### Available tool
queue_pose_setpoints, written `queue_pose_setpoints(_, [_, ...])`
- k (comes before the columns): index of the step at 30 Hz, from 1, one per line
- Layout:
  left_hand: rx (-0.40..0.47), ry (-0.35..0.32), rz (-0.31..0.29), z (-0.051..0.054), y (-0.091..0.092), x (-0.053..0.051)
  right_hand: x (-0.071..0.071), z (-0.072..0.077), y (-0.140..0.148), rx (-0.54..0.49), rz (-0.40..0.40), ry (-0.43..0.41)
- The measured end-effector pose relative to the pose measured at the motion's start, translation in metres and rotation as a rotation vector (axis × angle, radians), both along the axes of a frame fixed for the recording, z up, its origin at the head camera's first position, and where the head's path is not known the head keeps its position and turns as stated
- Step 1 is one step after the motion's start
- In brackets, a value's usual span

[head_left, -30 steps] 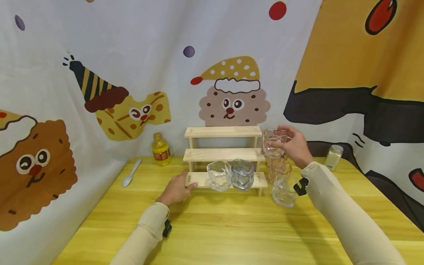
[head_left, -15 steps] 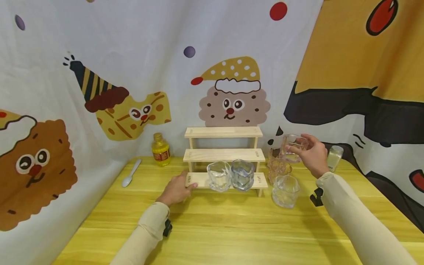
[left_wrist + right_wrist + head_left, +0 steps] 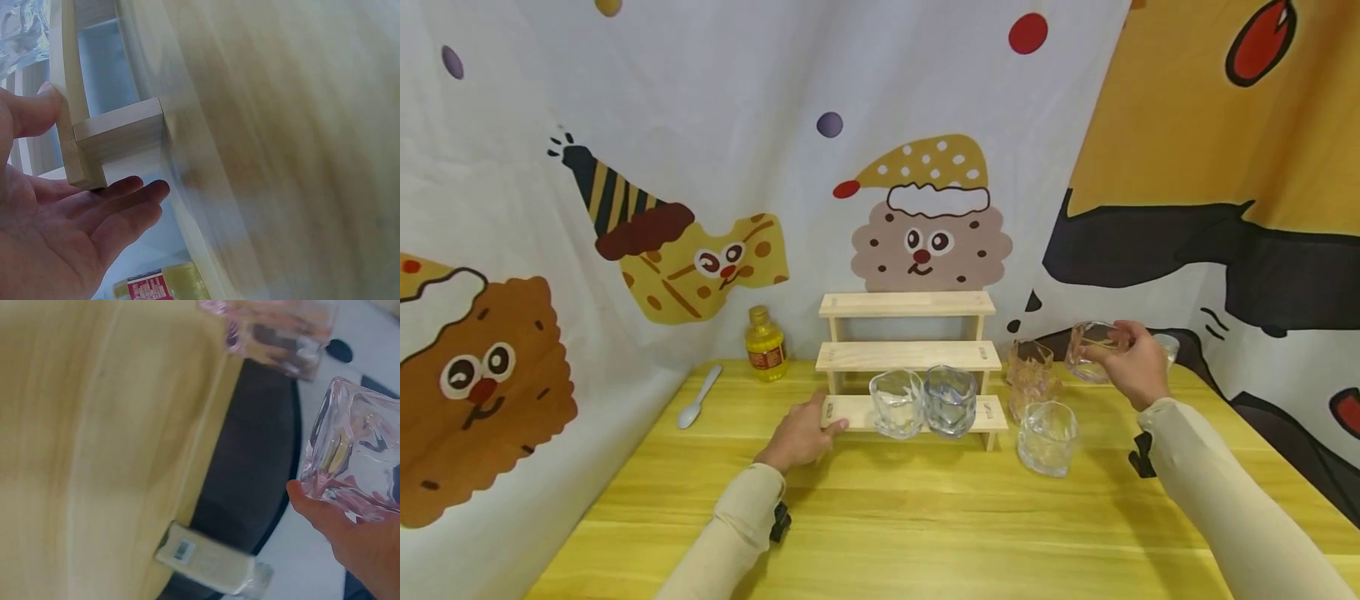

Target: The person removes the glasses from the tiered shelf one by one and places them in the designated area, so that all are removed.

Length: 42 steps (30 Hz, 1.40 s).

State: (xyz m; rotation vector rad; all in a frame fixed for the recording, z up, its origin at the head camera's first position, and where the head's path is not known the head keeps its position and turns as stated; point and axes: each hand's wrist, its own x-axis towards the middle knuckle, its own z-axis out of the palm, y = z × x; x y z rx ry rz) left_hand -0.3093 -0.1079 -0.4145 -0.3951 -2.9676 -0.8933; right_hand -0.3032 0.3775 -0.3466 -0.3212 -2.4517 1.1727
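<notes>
Pink-tinted glass (image 3: 1088, 352) is what I hold in the right hand (image 3: 1138, 368), thumb on the near side and fingers on the far side, the grip spread to the glass's width. I have it raised above the table (image 3: 925, 525), toward the back edge. Left of that grip I see the rear pink glass (image 3: 1030, 357) and the front pink glass (image 3: 1034, 400), their outlines overlapping from my head view. Below the grip and nearer me stands the clear glass (image 3: 1048, 442). Just right of it, partly covered by the hand, is a pale jar (image 3: 206, 559), which my right wrist view shows better.

With the left hand (image 3: 797, 435) I grip the left end of the wooden rack (image 3: 906, 357) at its lowest step, thumb against the board, fingers around the end. Right of this grip, on that step, sit a clear tumbler (image 3: 896, 406) and a greyish tumbler (image 3: 950, 402), side by side. Beyond the left hand stands a yellow bottle (image 3: 765, 346); farther left lies a spoon (image 3: 700, 398).
</notes>
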Motion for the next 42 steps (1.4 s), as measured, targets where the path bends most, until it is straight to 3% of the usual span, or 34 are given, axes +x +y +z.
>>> queue_pose_setpoints(7, [-0.002, 0.017, -0.013, -0.001, -0.001, 0.0, -0.002, -0.015, 0.01, -0.004, -0.009, -0.065])
queue_pose_setpoints(16, [0.002, 0.0, -0.006, 0.0, 0.001, 0.001, -0.01, -0.037, 0.021, -0.001, 0.095, -0.154])
queue_pose_setpoints(28, [0.002, 0.003, -0.005, 0.001, 0.004, 0.003, -0.021, -0.046, 0.021, -0.007, 0.066, -0.17])
queue_pose_setpoints(42, [-0.002, 0.021, -0.009, 0.0, 0.0, 0.001, -0.033, -0.052, 0.022, -0.023, 0.086, -0.194])
